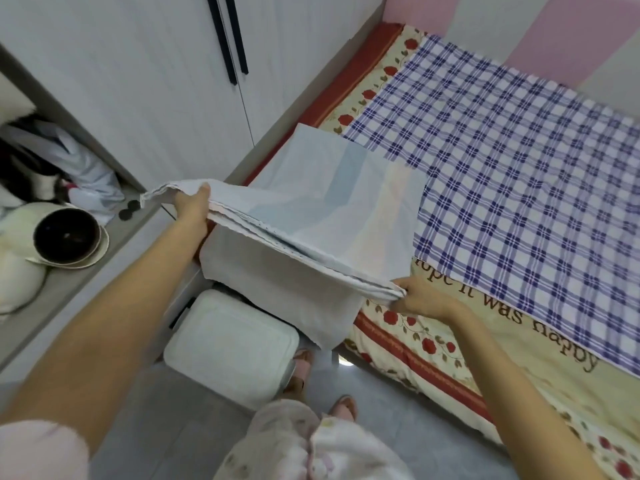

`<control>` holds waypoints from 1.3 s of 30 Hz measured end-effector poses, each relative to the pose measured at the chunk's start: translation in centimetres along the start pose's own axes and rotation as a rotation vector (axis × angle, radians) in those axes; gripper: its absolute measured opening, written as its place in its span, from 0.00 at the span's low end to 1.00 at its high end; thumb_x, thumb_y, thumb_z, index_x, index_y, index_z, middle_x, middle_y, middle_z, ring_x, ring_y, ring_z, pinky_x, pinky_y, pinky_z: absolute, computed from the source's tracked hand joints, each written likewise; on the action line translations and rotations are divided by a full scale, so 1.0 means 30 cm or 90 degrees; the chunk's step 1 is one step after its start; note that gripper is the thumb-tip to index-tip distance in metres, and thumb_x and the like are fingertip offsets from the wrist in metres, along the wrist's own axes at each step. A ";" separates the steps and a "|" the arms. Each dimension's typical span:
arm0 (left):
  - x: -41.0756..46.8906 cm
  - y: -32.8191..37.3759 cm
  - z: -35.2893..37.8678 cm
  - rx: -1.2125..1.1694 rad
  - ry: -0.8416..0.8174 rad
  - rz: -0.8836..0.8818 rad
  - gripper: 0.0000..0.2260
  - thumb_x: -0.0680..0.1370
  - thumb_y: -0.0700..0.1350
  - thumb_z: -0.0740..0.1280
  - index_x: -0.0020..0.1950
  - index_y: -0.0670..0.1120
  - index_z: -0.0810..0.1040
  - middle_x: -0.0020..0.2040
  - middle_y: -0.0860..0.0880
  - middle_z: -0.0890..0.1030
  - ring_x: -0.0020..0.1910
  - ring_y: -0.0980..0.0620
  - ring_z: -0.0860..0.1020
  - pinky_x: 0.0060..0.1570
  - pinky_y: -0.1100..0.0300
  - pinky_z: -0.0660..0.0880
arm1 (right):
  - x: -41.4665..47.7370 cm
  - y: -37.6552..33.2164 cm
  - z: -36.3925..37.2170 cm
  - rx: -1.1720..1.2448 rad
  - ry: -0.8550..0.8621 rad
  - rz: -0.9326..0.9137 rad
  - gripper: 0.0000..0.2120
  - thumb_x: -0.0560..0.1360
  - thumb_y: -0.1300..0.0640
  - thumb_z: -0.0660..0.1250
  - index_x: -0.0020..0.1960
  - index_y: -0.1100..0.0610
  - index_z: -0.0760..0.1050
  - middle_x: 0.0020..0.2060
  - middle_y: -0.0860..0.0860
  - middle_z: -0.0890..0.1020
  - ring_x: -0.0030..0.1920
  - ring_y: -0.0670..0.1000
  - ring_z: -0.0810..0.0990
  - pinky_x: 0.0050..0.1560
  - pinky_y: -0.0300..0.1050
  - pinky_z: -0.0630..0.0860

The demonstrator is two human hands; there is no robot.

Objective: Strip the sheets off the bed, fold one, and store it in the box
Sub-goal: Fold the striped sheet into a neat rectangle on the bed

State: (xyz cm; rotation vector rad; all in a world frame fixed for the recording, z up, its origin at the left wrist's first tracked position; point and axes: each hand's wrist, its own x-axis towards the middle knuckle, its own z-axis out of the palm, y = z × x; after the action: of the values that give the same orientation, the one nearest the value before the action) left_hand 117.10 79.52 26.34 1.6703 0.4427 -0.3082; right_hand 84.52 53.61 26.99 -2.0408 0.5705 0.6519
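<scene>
Sheet, pale blue [311, 216]: thin woven cloth, already doubled into several layers.

Location: held in the air between my two hands at the near corner of the bed [349, 81]. The far flap lies on the mattress, overlapping the checked sheet [502, 150]. The near flap hangs toward the floor [180, 427] and covers the back of the box [228, 344].

Hands: my left hand [192, 206] grips the left end of the layered edge, thumb on top. My right hand [420, 299] pinches the bunched layers at the right end. The edge runs taut between them.

Handling, as I judge it: light, limp and without stiffness of its own. It sags wherever it is unsupported, and the layers will slide apart unless pinched together. The best hold is at the stacked corners, all layers at once, with the edge kept stretched. Nothing here is fragile.

Box: white plastic, on the floor just beside the bed. Its lid appears to be on, so I reckon it needs opening before storage.

Also present: the checked sheet is spread flat on the bed, not yet stripped. A floral cover [540, 382] with lettering lies beneath it. A dark bowl [65, 235] stands on the shelf [86, 289] at left.
</scene>
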 end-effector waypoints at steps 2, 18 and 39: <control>0.057 -0.034 -0.047 -0.005 0.061 -0.006 0.19 0.78 0.43 0.65 0.67 0.38 0.69 0.62 0.45 0.76 0.58 0.48 0.77 0.56 0.57 0.75 | 0.061 -0.051 0.052 -0.001 -0.052 0.007 0.08 0.70 0.67 0.65 0.35 0.57 0.71 0.30 0.53 0.72 0.30 0.48 0.68 0.29 0.38 0.65; -0.310 -0.677 0.035 -0.096 -0.287 -0.696 0.18 0.81 0.50 0.59 0.44 0.36 0.75 0.32 0.41 0.82 0.29 0.47 0.82 0.33 0.59 0.78 | 0.373 -0.157 0.624 -0.043 0.091 -0.012 0.11 0.70 0.65 0.66 0.50 0.59 0.82 0.48 0.56 0.82 0.47 0.56 0.80 0.41 0.39 0.68; -0.216 -0.898 0.011 -0.024 -0.098 -0.517 0.26 0.81 0.33 0.50 0.28 0.39 0.78 0.21 0.50 0.76 0.20 0.59 0.75 0.35 0.73 0.73 | 0.824 0.787 1.127 0.637 0.158 0.468 0.31 0.62 0.49 0.73 0.63 0.52 0.70 0.53 0.52 0.78 0.49 0.52 0.77 0.50 0.45 0.75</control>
State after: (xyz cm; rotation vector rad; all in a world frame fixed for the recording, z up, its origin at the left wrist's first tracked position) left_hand 99.07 81.39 5.39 1.3475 0.9929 -1.0065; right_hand 80.97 67.28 -18.98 -0.9333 1.4748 0.3704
